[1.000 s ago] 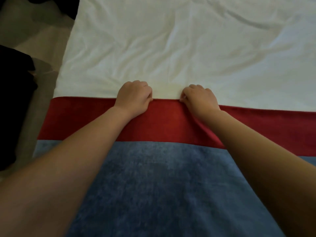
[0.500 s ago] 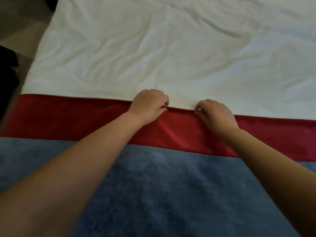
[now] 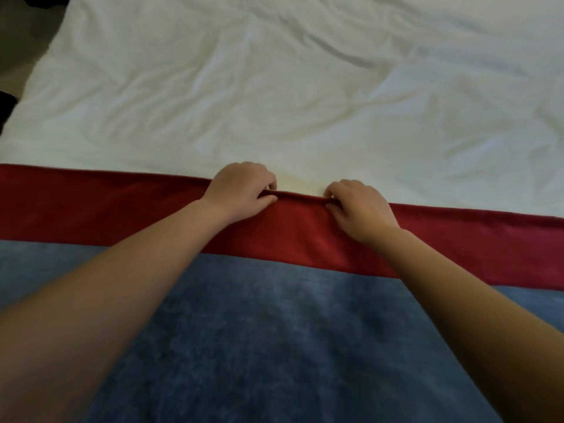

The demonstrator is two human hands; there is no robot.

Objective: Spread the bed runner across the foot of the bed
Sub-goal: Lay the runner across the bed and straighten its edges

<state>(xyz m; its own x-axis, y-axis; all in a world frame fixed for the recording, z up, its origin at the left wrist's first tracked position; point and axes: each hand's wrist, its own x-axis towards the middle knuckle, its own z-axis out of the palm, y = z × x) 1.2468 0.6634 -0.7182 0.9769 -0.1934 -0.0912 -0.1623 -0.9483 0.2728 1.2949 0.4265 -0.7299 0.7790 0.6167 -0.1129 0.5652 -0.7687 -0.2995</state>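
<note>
Barely shifted, left hand (image 3: 241,190) and right hand (image 3: 361,207) pinch bed runner (image 3: 91,203) (fingers (image 3: 268,179) curled).

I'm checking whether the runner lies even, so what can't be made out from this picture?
Head view:
Ends of the bed runner: cut off by the left and right frame edges.
Its near edge: below the bottom frame edge.
Finger ends of the left hand and right hand: curled round the red border, hidden by hand and fabric.
Dark shape at far left: too dark, cropped.
</note>
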